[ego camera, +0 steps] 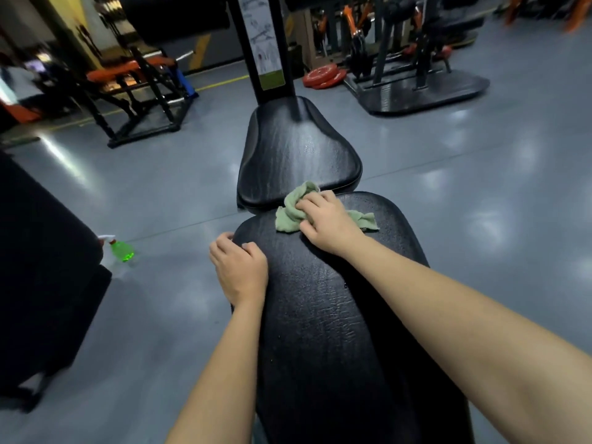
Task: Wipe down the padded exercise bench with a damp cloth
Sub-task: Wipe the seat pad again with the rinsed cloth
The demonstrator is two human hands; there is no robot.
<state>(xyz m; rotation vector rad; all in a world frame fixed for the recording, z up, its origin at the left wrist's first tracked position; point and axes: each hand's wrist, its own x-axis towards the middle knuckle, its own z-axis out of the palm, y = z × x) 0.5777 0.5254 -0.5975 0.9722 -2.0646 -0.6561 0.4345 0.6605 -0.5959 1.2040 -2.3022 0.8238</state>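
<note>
Green bunched cloth (290,216) lies at the far end of the black padded vinyl bench (320,315), gripped by the right hand (326,219) with curled fingers. Left hand (240,270) fingers hook the pad's left edge. Step in hand: wiping. Next, probably draw the cloth nearward under even pressure.

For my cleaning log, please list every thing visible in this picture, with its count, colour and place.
back pad: 1, black, centre.
seat pad: 1, black, just beyond the back pad.
cloth: 1, green, bunched on the back pad's far end.
spray bottle: 1, green with white head, on floor, left.
weight plates: count unclear, red, on floor, far centre.
post: 1, black, with a chart, behind the seat pad.
gym machines: at least two, black and orange, far left and right.
left grip: 1, bare, holds the back pad's left edge.
right grip: 1, bare, holds the cloth.
</note>
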